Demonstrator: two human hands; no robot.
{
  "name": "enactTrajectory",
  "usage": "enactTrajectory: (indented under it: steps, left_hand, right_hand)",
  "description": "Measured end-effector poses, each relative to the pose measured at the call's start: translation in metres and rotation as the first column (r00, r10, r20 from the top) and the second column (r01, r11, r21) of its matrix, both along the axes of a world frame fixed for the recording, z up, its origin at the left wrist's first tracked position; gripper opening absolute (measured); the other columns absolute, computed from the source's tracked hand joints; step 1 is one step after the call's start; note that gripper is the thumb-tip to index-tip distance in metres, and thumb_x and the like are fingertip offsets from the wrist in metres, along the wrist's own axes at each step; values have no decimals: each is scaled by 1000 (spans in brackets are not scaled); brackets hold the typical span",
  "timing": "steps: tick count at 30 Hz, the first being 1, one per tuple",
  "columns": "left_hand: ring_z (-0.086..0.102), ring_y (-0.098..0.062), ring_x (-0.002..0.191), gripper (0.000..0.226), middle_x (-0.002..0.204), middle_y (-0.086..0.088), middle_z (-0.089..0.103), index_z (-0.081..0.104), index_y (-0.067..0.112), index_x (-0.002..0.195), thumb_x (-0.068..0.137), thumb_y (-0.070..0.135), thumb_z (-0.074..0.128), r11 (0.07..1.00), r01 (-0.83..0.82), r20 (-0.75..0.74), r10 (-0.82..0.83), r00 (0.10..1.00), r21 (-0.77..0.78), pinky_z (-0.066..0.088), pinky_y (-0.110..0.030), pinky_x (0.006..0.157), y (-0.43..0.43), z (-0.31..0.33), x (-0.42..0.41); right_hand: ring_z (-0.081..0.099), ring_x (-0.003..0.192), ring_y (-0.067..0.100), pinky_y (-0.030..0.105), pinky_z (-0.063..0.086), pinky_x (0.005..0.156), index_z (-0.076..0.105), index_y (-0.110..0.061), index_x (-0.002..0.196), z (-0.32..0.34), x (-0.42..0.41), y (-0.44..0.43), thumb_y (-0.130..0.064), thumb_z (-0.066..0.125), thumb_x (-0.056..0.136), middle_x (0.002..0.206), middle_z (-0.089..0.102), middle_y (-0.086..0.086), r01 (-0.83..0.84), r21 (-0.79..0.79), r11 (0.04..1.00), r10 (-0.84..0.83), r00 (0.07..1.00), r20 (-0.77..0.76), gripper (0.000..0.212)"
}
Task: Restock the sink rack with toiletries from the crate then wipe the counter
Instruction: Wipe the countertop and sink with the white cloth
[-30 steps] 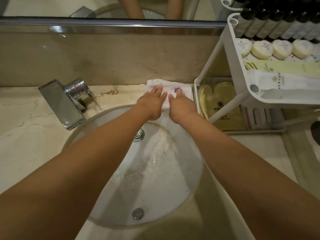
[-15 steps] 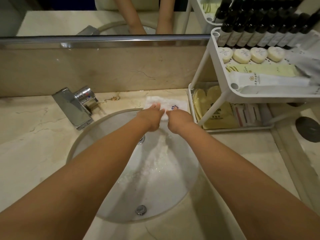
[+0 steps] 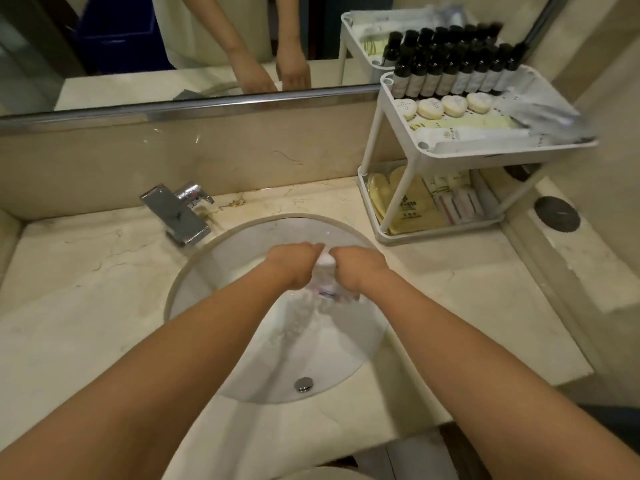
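Both my hands hold a small white cloth [image 3: 326,285] above the round sink basin [image 3: 214,258]. My left hand [image 3: 294,263] grips its left side and my right hand [image 3: 358,266] grips its right side, fingers curled. The cloth hangs bunched between them and is blurred. The white two-tier rack [image 3: 460,150] stands on the counter [image 3: 86,271] at the right. Its top tier carries dark bottles [image 3: 446,76], heart-shaped soaps [image 3: 450,105] and tubes. The lower tier holds yellow packets [image 3: 408,206].
A chrome faucet [image 3: 180,213] stands left of the basin. A mirror [image 3: 156,46] runs along the back wall and reflects my hands. A dark round disc [image 3: 557,214] lies on the ledge right of the rack. The basin drain [image 3: 304,384] sits near me.
My hands pulled the cloth off the counter behind the basin and brought it toward me, over the sink. It went from lying flat under my fingers to being bunched in both grips.
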State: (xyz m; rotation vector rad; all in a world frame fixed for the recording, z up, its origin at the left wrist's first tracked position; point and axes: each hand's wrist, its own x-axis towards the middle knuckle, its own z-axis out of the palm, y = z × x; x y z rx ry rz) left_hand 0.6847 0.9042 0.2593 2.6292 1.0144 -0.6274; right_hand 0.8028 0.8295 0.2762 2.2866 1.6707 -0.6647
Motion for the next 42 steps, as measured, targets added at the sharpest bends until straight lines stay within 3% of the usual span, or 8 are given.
enactTrajectory:
  steps: [2,6,12,17,25,29,37,42]
  left_hand:
    - [59,-27,110,56,130,-2,54,34,28,145,93,13,51,999,14,48,-16,999,47,51,-39,83,-13,13,-9]
    - [60,-25,94,41,113,0,60,47,29,129,92,14,50,994,45,155,-60,986,98,50,-36,70,-39,41,-23]
    - [59,-24,100,40,117,1,59,47,32,130,92,22,54,979,138,216,-169,962,149,49,-35,74,-82,72,-23]
    - [59,-25,103,37,119,1,59,46,29,129,93,24,53,964,210,264,-248,932,162,52,-41,84,-120,82,-11]
    - [58,-23,89,28,108,1,63,46,25,121,93,25,49,941,284,300,-330,895,187,48,-35,72,-160,91,25]
    - [54,-22,83,26,107,2,62,48,25,119,93,26,47,939,290,315,-336,888,184,43,-33,67,-168,90,53]
    - [59,-24,89,26,107,-1,65,46,25,120,94,29,43,965,220,371,-259,892,145,52,-38,73,-165,82,138]
    - [62,-29,84,25,104,-5,65,38,22,117,95,33,43,979,112,423,-176,889,170,47,-35,61,-163,69,198]
  right_hand:
    - [58,109,24,31,39,74,52,-25,126,13,-8,-14,-31,56,93,118,61,0,14,47,999,-14,1000,2,33]
    - [58,107,25,34,40,73,52,-25,123,39,-19,-47,-20,49,92,118,60,0,69,124,990,-72,997,18,31]
    - [50,88,22,33,40,70,52,-28,113,81,-25,-103,-23,59,84,109,60,-2,144,130,981,-152,987,54,30]
    - [59,99,22,30,43,72,56,-28,106,96,-17,-149,-33,65,84,106,61,-4,212,164,963,-225,972,63,24]
    - [53,89,22,31,39,69,60,-28,109,116,13,-198,-21,53,85,99,61,-4,282,132,950,-293,953,78,27]
    - [54,88,23,32,40,68,61,-30,105,116,40,-208,-23,54,85,99,61,-4,280,151,948,-297,949,107,23]
    - [59,90,22,31,41,68,61,-30,103,103,136,-201,-23,58,82,98,64,-5,215,134,967,-234,961,145,23]
    - [62,104,23,30,45,74,63,-33,111,87,208,-188,-31,63,86,111,66,-4,83,257,963,-137,969,204,25]
